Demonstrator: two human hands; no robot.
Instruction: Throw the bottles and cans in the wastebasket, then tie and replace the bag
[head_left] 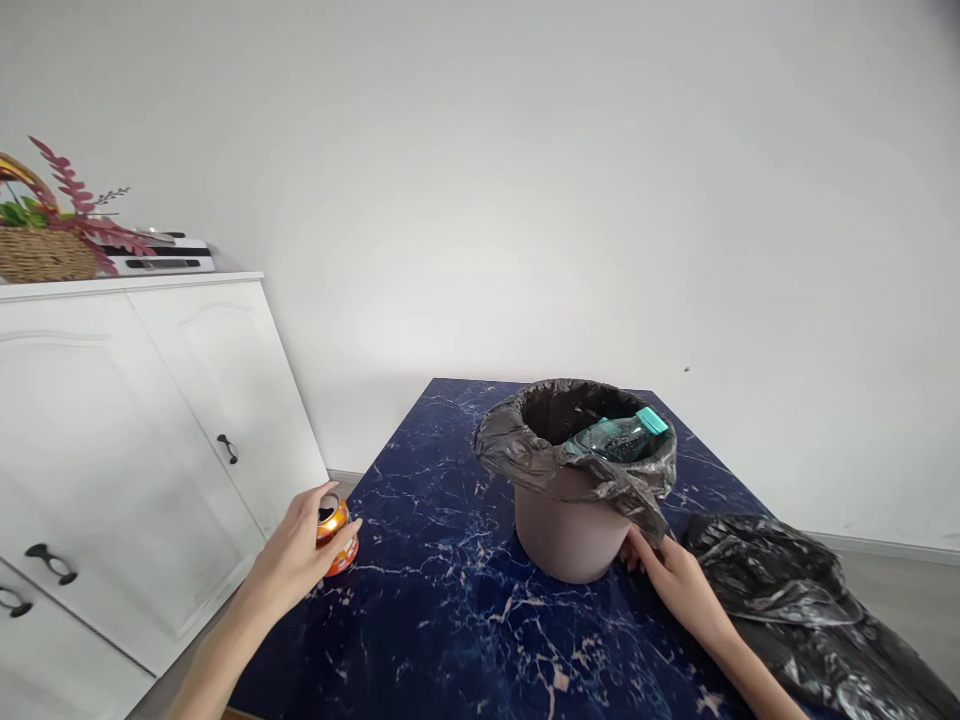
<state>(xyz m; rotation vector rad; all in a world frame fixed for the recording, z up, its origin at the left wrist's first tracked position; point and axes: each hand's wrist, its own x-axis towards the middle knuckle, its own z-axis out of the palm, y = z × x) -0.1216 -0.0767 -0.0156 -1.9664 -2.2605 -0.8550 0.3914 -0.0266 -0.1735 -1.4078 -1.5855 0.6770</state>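
At the table's left edge, my left hand (pixel 304 545) curls around an orange drink can (pixel 342 557), thumb on the near side. The can stands roughly upright, its top opening dark. A mauve-grey trash bin (pixel 562 535) rests on the table, lined with a black trash bag (pixel 517 440) folded over its rim. Inside it, a clear bottle with a teal cap (pixel 619 437) leans against the right of the rim. Low on the bin's right side, my right hand (pixel 671 578) has its fingers curled against the wall. The liner's hanging edge meets that hand and partly covers the fingertips.
A crumpled black plastic bag (pixel 780 575) lies along the right edge of the dark blue marbled table (pixel 450 600). Left of the table stands a white cabinet (pixel 187 400), topped by a wicker basket (pixel 45 253) with plants. A plain wall (pixel 525 200) rises behind.
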